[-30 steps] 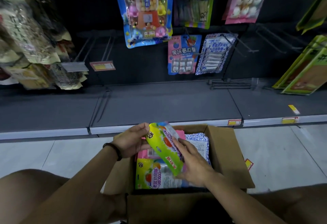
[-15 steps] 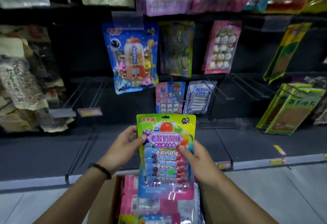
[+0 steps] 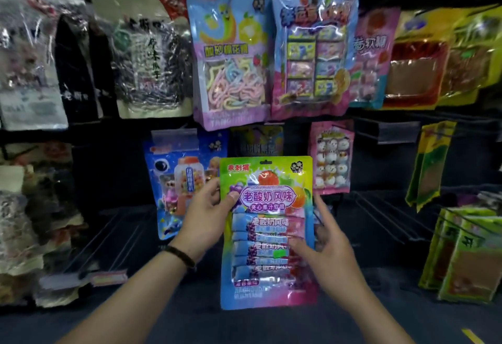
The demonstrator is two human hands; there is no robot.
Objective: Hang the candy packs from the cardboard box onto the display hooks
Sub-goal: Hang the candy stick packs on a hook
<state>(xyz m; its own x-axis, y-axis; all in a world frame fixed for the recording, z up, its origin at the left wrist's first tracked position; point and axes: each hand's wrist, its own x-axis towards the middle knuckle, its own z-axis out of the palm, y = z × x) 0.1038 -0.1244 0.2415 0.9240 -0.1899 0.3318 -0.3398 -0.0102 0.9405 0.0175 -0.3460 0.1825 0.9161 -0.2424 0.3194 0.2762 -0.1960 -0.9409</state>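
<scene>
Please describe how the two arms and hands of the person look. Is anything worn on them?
Both forearms are bare, with no sleeves in view. The left hand has a thin dark bracelet around its wrist. The right hand and its wrist carry nothing. No gloves or rings are visible.

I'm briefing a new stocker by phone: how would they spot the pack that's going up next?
Face the dark hook wall of hanging snack bags; the pack is raised in front of its middle, between the left hand and right hand. Unlike its neighbours, it hangs on no hook, and has a green-to-pink top above stacked blue-and-red candy sticks.
</scene>
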